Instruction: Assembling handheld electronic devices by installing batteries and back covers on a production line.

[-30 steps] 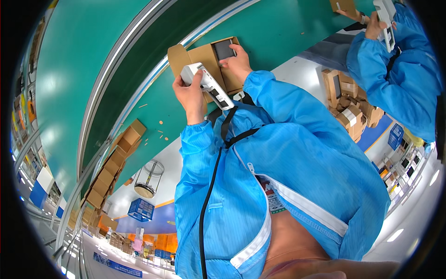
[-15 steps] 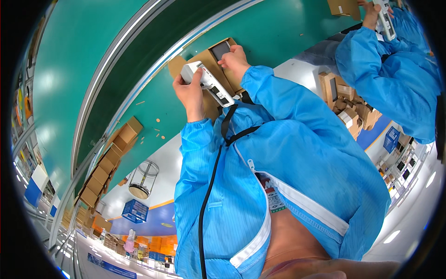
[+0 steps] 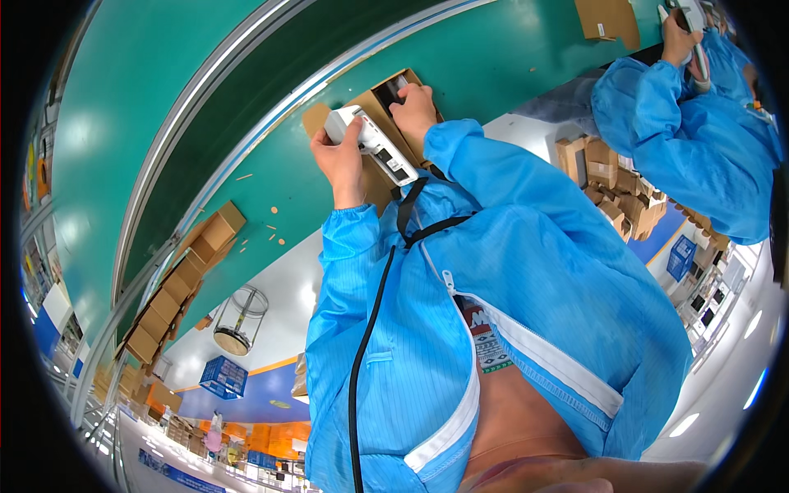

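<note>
In the head view my left hand (image 3: 339, 163) grips a white handheld device (image 3: 382, 152) with dark slots along its side, thumb on top, fingers behind it. The device is tilted over the left part of an open brown cardboard box (image 3: 380, 109) on the green table. My right hand (image 3: 416, 113) reaches into the box's far right compartment, its fingers bent and drawn together beside a dark item (image 3: 392, 86) with a light patch. Whatever those fingers hold is hidden.
Small brown scraps (image 3: 274, 210) lie on the green table (image 3: 481, 62). A row of open cartons (image 3: 175, 287) lines the left edge. At upper right, a co-worker's hand (image 3: 679, 41) holds another white device near a cardboard piece (image 3: 608, 20). A round stool (image 3: 234, 339) stands below.
The grey panel seen in the box's right compartment no longer shows, and a dark item is visible there. My right hand has shifted slightly within the box; my left still holds the device.
</note>
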The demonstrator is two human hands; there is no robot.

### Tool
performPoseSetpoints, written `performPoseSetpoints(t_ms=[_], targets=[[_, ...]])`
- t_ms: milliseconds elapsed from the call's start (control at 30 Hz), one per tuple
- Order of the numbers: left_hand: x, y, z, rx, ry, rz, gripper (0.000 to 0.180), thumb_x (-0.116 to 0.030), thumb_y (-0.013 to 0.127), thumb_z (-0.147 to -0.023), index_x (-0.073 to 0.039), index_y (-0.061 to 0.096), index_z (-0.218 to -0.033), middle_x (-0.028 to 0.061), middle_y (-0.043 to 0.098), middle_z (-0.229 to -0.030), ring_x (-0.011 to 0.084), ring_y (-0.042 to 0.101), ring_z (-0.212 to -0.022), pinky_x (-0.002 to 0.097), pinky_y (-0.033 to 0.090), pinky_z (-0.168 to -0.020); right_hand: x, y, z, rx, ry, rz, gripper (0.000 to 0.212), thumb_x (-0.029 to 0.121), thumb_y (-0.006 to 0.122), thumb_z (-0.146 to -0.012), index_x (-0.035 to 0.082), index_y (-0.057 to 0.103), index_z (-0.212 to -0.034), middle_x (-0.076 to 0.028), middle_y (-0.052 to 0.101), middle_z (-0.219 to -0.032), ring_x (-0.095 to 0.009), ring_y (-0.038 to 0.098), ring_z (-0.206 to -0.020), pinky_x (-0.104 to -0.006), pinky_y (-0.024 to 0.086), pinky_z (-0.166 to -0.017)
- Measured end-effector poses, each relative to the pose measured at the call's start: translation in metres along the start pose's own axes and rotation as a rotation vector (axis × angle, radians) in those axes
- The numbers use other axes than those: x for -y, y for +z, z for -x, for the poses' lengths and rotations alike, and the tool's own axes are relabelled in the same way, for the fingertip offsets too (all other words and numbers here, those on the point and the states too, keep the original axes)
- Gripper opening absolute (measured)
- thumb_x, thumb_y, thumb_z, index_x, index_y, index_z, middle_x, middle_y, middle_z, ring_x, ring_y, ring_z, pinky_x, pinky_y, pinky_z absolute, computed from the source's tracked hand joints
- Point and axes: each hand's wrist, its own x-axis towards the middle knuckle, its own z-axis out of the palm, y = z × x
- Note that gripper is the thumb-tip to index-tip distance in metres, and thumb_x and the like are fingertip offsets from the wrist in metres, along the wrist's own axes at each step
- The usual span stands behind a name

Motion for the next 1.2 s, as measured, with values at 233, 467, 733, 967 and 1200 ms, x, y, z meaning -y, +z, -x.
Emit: performPoseSetpoints(t_ms=[233, 467, 733, 967, 1200], targets=[[0.005, 0.0, 0.001, 0.023, -0.015, -0.014, 0.075, -0.023, 0.094, -0.079, 0.01, 0.051, -0.131, 0.0201, 0.064, -0.125, 0.0248, 0.065, -0.111, 0.037, 0.054, -0.097, -0.017, -0.034, 0.015, -0.179, -0.439, 0.337, 0.016, 0.018, 0.077, -0.089, 0.012, 0.077, -0.104, -0.009, 0.074, -0.111, -0.04, 0.072, -0.091, -0.0503, 0.06, -0.081], [0.0, 0.017, 0.005, -0.006, 0.039, 0.028, 0.066, -0.02, 0.093, -0.082, 0.01, 0.056, -0.127, 0.0186, 0.067, -0.119, 0.0233, 0.068, -0.105, 0.0354, 0.056, -0.092, -0.011, -0.13, 0.053, -0.234, -0.963, -0.089, 0.037, -0.013, 0.07, -0.081, 0.008, 0.08, -0.109, -0.01, 0.07, -0.127, -0.026, 0.074, -0.092, -0.0352, 0.06, -0.075], [0.001, 0.02, 0.005, 0.039, 0.022, -0.016, 0.076, -0.022, 0.094, -0.081, 0.011, 0.048, -0.132, 0.0212, 0.063, -0.125, 0.0252, 0.066, -0.111, 0.0364, 0.055, -0.096, -0.021, -0.148, 0.074, 0.242, -0.491, -0.796, 0.019, -0.014, 0.057, -0.099, -0.001, 0.068, -0.109, -0.018, 0.065, -0.138, -0.031, 0.07, -0.12, -0.0384, 0.062, -0.098], [-0.002, 0.017, 0.002, 0.087, -0.026, -0.002, 0.074, -0.021, 0.093, -0.081, 0.011, 0.048, -0.131, 0.0208, 0.063, -0.126, 0.0246, 0.066, -0.111, 0.0358, 0.056, -0.095, -0.024, -0.163, 0.088, 0.772, -0.096, -1.355, 0.026, 0.018, 0.037, -0.114, 0.005, 0.055, -0.099, -0.024, 0.063, -0.126, -0.044, 0.058, -0.132, -0.069, 0.049, -0.112], [-0.002, 0.038, 0.007, -0.017, 0.067, 0.003, 0.079, -0.022, 0.094, -0.078, 0.009, 0.048, -0.135, 0.0233, 0.056, -0.134, 0.0278, 0.063, -0.12, 0.0391, 0.053, -0.103, -0.046, -0.168, 0.101, 0.796, 0.131, -1.302, 0.019, 0.002, 0.047, -0.104, 0.005, 0.059, -0.117, -0.011, 0.058, -0.104, -0.027, 0.061, -0.099, -0.0574, 0.057, -0.098]])
